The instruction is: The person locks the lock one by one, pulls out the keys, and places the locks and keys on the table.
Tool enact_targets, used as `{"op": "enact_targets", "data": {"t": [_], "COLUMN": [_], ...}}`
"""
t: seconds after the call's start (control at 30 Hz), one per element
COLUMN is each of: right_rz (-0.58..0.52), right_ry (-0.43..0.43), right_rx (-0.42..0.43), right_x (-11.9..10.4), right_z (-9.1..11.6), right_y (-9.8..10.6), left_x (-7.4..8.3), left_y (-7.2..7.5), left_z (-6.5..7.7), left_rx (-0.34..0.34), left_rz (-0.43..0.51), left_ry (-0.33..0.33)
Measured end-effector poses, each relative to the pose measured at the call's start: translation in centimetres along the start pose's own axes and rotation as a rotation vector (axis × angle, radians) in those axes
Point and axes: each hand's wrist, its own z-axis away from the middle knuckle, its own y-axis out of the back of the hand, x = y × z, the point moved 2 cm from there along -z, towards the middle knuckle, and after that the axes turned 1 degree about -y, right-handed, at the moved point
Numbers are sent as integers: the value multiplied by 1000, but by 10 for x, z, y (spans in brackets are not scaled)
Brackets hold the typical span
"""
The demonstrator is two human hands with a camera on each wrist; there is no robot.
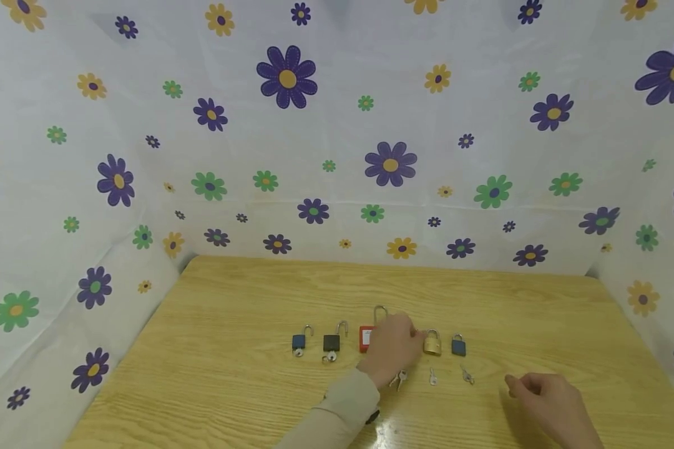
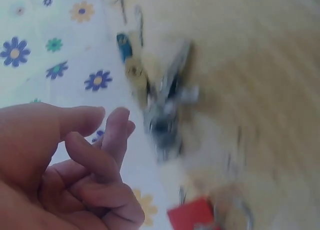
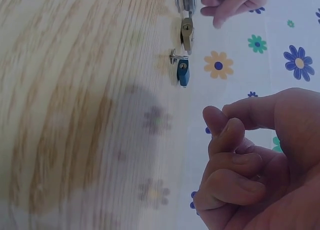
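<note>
My left hand hovers over the middle of a row of padlocks, partly covering the red padlock. Its fingers are loosely bent and hold nothing in the left wrist view. Beside them is a blurred silver padlock, which the hand hides in the head view. A brass padlock and a small blue padlock stand to its right. Near the lower right, my right hand is raised with loosely curled, empty fingers. Its thumb and index finger come close together.
Left of the red padlock lie a black padlock and another blue padlock, shackles raised, keys at their bases. Loose keys, a single key and more keys lie nearer on the wooden table. Flowered cloth surrounds it.
</note>
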Motion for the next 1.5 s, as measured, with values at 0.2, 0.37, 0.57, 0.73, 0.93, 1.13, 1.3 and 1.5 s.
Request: {"op": "enact_targets", "data": {"t": [0.2,0.37,0.57,0.73,0.93,1.13,1.3,1.5], "right_rz": [6,0,-11,-13,-21,-24,-26,-16], "right_ry": [-7,-13,-9,-11,-24,-9,-23,-42], "right_rx": [-12,-16,-16,-23,-25,-35,-43,-53], "right_x": [2,0,-3,-4,-3,-2,-1,0], "right_z": [1,2,3,5,5,3,3,1], "right_y": [-1,-2,-4,-4,-4,-5,-8,-8], "left_x": [-8,-7,-4,-4,-5,-6,-8,-9], "left_y": [15,11,6,5,6,3,4,13], "left_z": [6,11,13,13,12,14,15,15], "left_rx": [58,-6,42,67,95,163,221,170], "left_rz": [-296,-472,-567,-574,-608,-710,-736,-497], "left_ry": [-35,-34,-34,-29,-22,-67,-98,-99]}}
